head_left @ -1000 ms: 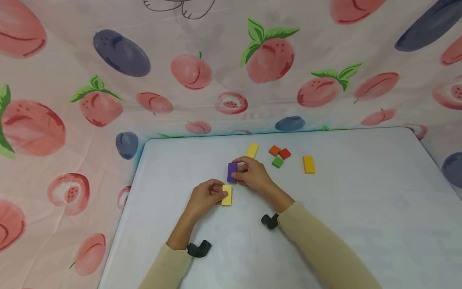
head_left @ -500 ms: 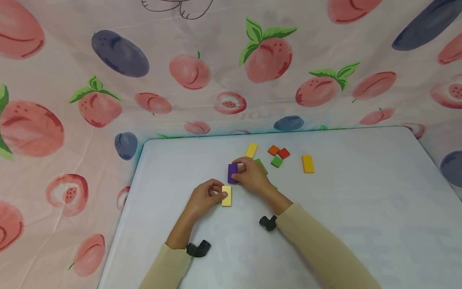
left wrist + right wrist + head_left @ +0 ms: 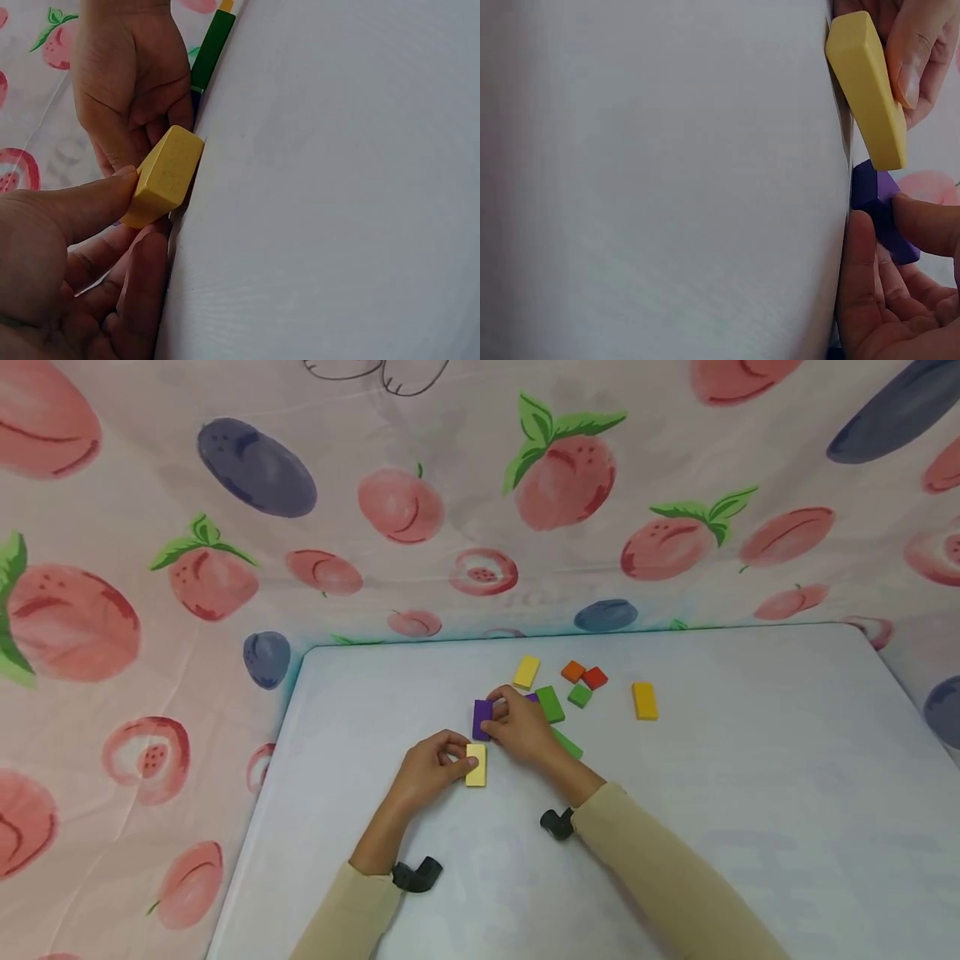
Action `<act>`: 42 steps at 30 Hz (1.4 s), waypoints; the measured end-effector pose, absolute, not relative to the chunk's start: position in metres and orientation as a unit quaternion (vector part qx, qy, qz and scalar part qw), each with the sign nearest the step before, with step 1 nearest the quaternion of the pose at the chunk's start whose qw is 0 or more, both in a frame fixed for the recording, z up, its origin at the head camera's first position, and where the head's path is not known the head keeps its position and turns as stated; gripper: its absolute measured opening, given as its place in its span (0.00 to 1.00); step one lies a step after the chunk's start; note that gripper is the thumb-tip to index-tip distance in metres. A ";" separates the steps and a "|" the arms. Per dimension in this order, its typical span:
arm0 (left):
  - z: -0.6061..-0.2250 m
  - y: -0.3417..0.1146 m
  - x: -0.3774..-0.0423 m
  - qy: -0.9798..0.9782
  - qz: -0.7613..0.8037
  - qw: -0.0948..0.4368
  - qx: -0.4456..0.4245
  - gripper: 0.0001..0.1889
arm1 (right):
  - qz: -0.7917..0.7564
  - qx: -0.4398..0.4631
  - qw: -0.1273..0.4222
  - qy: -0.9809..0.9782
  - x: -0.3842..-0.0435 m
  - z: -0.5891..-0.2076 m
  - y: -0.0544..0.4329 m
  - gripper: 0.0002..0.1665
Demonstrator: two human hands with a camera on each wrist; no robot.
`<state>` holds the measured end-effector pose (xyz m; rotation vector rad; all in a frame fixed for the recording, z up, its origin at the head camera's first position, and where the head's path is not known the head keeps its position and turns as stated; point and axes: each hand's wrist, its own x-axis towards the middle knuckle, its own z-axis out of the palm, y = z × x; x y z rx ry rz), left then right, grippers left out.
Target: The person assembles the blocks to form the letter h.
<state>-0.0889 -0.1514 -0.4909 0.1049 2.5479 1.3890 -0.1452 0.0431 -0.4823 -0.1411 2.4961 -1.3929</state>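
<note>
My left hand [image 3: 426,774] pinches a yellow rectangular block [image 3: 477,767] between thumb and fingers. With thumb and fingers, my right hand [image 3: 522,728] holds a purple rectangular block [image 3: 482,721] just beyond the yellow one. In the right wrist view the yellow block [image 3: 867,90] has one end close to the purple block [image 3: 882,214]; whether they touch I cannot tell. The left wrist view shows the yellow block [image 3: 169,169] under the left thumb, while the right hand hides the purple one. Behind the right hand lie two green blocks [image 3: 551,703] and part of another purple block [image 3: 532,697].
A white table [image 3: 750,793] carries the blocks. Farther back are a pale yellow block [image 3: 527,672], small orange [image 3: 573,672], red [image 3: 595,677] and green [image 3: 580,696] pieces, and a deeper yellow block [image 3: 644,702] to the right. Fruit-printed cloth [image 3: 405,585] hangs behind.
The right hand has shifted slightly left with the purple block, uncovering the green blocks and a bit of purple behind it. The left hand keeps its grip, and the head view has moved a little.
</note>
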 end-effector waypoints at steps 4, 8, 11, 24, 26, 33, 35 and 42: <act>-0.490 -0.150 -0.089 0.872 0.474 0.115 0.037 0.14 | -0.482 -0.044 0.153 0.861 -0.148 -0.482 0.045 0.22; -0.491 -0.150 -0.089 0.870 0.478 0.113 0.033 0.15 | -0.482 -0.039 0.170 0.859 -0.150 -0.481 0.046 0.24; -0.491 -0.150 -0.089 0.870 0.479 0.109 0.028 0.15 | -0.479 -0.038 0.178 0.858 -0.152 -0.481 0.046 0.25; -0.491 -0.150 -0.090 0.875 0.468 0.122 0.017 0.13 | -0.458 -0.045 0.201 0.865 -0.156 -0.478 0.050 0.27; -0.490 -0.152 -0.090 0.873 0.468 0.136 0.023 0.14 | -0.454 -0.051 0.211 0.864 -0.157 -0.478 0.051 0.28; -0.490 -0.158 -0.091 0.863 0.473 0.171 0.036 0.19 | -0.454 -0.081 0.230 0.857 -0.161 -0.480 0.057 0.27; -0.490 -0.158 -0.091 0.863 0.474 0.173 0.038 0.20 | -0.453 -0.087 0.231 0.857 -0.161 -0.480 0.058 0.26; -0.490 -0.158 -0.090 0.865 0.472 0.164 0.047 0.19 | -0.440 -0.099 0.226 0.863 -0.161 -0.479 0.058 0.26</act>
